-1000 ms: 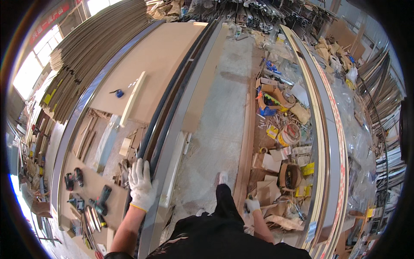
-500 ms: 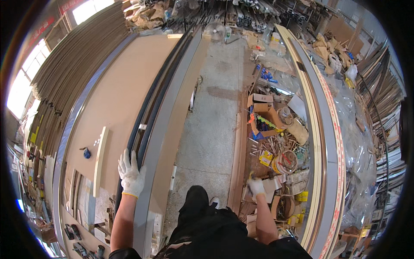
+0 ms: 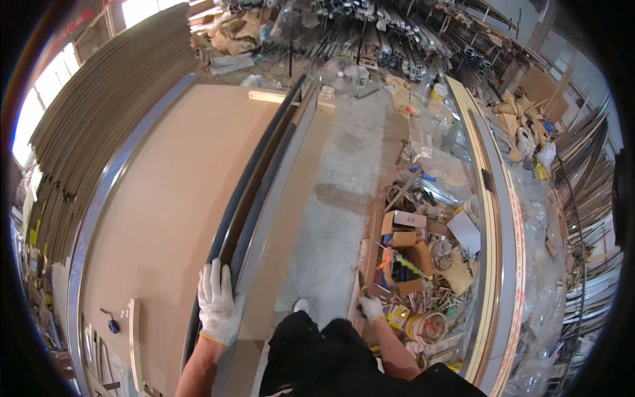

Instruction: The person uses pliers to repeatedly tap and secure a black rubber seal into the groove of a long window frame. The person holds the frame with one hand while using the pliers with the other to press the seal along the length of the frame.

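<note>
My left hand [image 3: 216, 304], in a white knit glove, lies flat with fingers stretched forward on a pair of long dark frame strips [image 3: 252, 198]. The strips run away from me beside a grey metal edge [image 3: 290, 172] and a large beige panel [image 3: 172, 198]. Low on the right, my right hand [image 3: 371, 308], gloved too, is closed around a slim hand tool [image 3: 363, 286] with a dark end and a bit of yellow. Blur and small size hide the tool's exact kind. It hangs above the floor, near a brown board.
A wooden strip [image 3: 135, 344] and a small blue tape measure [image 3: 113, 325] lie on the panel. To the right sit an open cardboard box [image 3: 413, 255], a bucket [image 3: 426, 327] and scattered scrap. Long cream and grey profiles [image 3: 490, 231] stand beyond. A fan [image 3: 341, 74] is ahead.
The view has shifted forward and leftward along the panel. My left hand stays flat on the strips, while my right hand has swung left, the tool still in it.
</note>
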`<state>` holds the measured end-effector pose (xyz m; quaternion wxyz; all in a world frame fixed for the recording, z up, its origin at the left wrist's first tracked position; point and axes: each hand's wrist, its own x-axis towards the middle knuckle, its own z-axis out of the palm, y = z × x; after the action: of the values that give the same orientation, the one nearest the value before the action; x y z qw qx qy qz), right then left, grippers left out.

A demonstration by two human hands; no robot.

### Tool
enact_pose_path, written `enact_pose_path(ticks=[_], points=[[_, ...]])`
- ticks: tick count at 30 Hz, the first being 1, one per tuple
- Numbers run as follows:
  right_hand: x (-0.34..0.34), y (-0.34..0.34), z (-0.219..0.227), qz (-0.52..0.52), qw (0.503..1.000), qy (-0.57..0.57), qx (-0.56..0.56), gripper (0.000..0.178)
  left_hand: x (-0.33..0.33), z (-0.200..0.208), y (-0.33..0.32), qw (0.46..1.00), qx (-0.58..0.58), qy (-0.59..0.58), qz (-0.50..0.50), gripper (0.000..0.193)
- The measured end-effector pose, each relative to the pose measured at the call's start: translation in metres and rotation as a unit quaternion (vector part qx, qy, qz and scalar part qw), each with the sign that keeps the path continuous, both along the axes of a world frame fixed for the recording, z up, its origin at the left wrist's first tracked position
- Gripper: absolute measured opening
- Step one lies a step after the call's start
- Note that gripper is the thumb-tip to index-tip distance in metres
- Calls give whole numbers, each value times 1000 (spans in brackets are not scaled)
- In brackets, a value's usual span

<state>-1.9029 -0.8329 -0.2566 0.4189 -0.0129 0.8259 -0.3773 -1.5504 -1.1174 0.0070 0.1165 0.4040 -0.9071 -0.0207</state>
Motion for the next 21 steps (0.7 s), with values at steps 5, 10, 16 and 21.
enact_pose_path(ticks=[5,10,16,21], points=[[-81,-91,48,-241,945,-140,-172,13,-119,10,-74,999,41,13,-23,78],[-185,-183,104,-155,966,-71,-195,16,-213,4,-151,1000,-9,4,20,67],[-328,-279,108,30,896,341,-282,25,-298,-24,-209,982,49,52,172,50],[-422,-393,165,219,917,291,-164,42,-300,-19,-204,978,32,46,200,43]])
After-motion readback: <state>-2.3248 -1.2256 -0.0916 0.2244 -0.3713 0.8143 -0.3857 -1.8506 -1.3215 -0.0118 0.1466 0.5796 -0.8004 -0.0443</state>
